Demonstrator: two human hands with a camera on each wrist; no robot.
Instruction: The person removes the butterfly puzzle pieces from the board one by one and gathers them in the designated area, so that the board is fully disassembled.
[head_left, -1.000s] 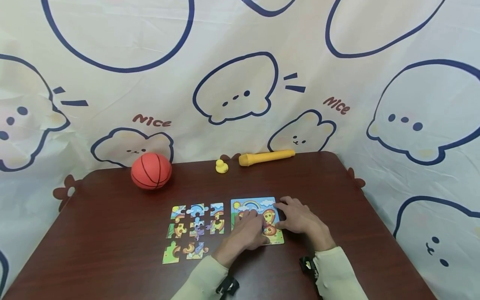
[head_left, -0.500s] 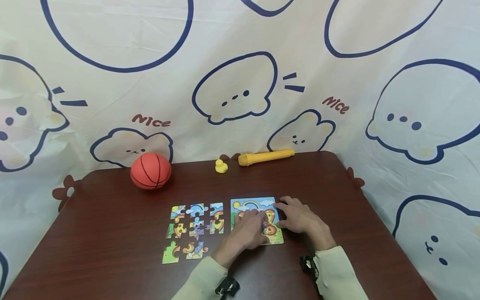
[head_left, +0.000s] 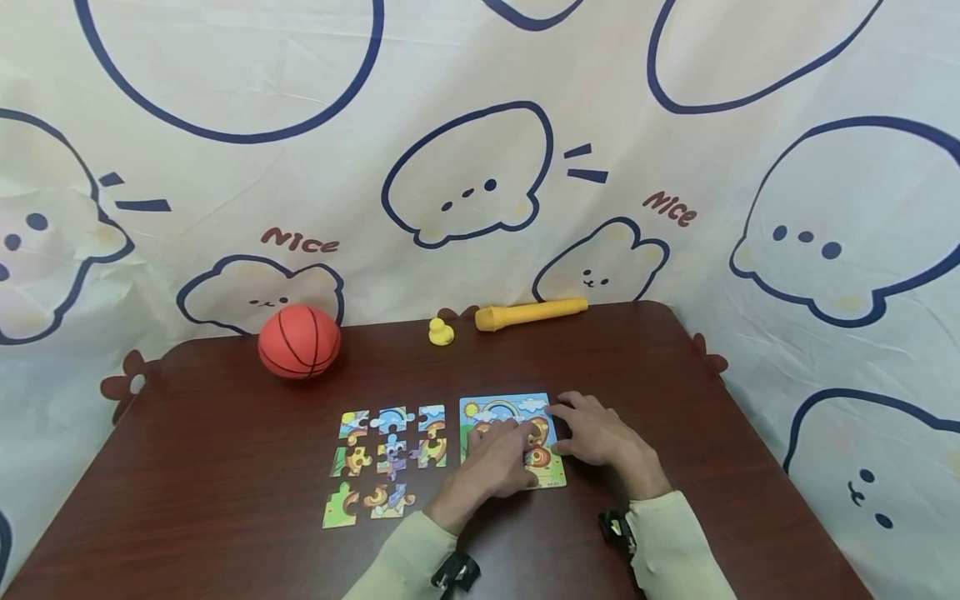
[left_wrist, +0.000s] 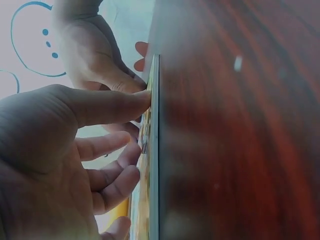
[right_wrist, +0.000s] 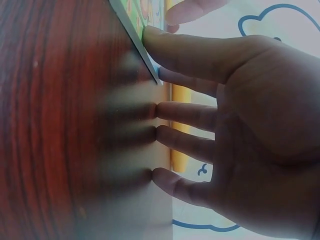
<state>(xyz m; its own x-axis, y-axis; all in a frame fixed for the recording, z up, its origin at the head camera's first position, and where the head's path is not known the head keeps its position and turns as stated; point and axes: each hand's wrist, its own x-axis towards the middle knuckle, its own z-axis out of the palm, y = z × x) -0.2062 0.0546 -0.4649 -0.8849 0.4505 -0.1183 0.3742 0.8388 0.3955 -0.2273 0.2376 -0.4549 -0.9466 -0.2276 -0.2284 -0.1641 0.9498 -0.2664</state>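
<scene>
A picture board [head_left: 551,477] with a sun, rainbow and clouds lies flat on the table. My left hand [head_left: 493,460] covers its middle, thumb extended onto the surface and the other fingers loosely bent over it. A small raised edge [left_wrist: 144,144] shows by those fingertips in the left wrist view; the rest of it is hidden. At the board's right side is my right hand [head_left: 600,432]. In the right wrist view its thumb [right_wrist: 155,40] touches the board's corner area, while the other fingers reach down to the tabletop. Jigsaw pieces [head_left: 392,457] lie in loose rows left of the board.
Along the table's back edge are a red ball [head_left: 299,342] with black lines, a yellow toy duck [head_left: 441,332] and a yellow baton-like object [head_left: 531,314]. Behind the dark wooden table [head_left: 202,467] hangs a white printed curtain [head_left: 465,75].
Both hands stay in place on and beside the board. The whole head view has shifted very slightly; the pieces lie as before.
</scene>
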